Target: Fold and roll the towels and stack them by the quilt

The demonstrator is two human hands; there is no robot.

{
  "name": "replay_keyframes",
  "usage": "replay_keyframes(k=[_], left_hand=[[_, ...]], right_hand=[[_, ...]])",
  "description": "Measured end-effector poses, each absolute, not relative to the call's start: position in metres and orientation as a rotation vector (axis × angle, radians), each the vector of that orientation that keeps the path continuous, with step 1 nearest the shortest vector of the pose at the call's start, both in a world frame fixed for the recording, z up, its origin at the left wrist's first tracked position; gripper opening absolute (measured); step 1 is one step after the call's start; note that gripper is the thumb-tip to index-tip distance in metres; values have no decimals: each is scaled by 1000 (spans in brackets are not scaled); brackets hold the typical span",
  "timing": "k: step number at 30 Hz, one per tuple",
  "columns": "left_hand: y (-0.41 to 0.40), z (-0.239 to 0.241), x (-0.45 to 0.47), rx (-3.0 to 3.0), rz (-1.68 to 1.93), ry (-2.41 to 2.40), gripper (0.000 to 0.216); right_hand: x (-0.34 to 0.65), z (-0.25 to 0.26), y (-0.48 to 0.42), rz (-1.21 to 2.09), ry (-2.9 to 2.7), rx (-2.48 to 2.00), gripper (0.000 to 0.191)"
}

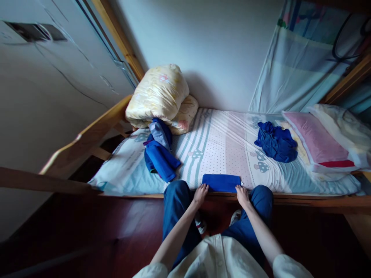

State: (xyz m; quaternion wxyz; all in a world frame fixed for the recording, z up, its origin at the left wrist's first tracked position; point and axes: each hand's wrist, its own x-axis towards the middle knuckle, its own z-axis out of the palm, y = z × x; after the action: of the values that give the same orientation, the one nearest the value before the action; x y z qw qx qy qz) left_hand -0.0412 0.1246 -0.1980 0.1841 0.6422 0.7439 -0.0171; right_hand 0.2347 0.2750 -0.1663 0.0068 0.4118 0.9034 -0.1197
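Note:
A folded blue cloth lies flat at the front edge of the bed, in a neat rectangle. My left hand has its fingers closed on the near left corner. At the near right corner, my right hand pinches the same cloth, beside a small white tag. What kind of garment it is does not show. To the left rests a pile of folded blue clothes, with a grey-blue folded piece on it. A crumpled dark blue garment sits on the right part of the bed.
The bed has a patterned sheet and a wooden frame. A bundled yellow quilt stands at its left end. A pink pillow lies at the right, below a hanging mosquito net. A wooden rail borders the left.

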Motion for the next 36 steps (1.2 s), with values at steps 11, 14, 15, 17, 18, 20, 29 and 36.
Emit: replay_keyframes(k=[11,14,15,17,18,20,29,36], left_hand=[[127,-172,-49,1518,260,2121,57],[131,-173,-52,1447,364,2174,58],[133,-173,-53,1421,396,2189,59],[138,-173,-54,1329,476,2224,56],[140,-173,-55,1256,529,2241,54],[147,-172,-57,1096,627,2263,48],[171,-179,-73,741,611,2336,25],[180,-183,-82,689,541,2360,26]], right_hand=[[232,-144,285,-760,2694,1524,50],[231,-149,297,-995,2673,1691,42],[230,-151,301,-1036,2662,1738,39],[229,-156,309,-1056,2641,1806,36],[228,-158,313,-1053,2629,1830,35],[226,-163,320,-1054,2599,1886,32],[216,-180,340,-1049,2416,2066,18],[212,-189,347,-1018,2320,2108,24]])
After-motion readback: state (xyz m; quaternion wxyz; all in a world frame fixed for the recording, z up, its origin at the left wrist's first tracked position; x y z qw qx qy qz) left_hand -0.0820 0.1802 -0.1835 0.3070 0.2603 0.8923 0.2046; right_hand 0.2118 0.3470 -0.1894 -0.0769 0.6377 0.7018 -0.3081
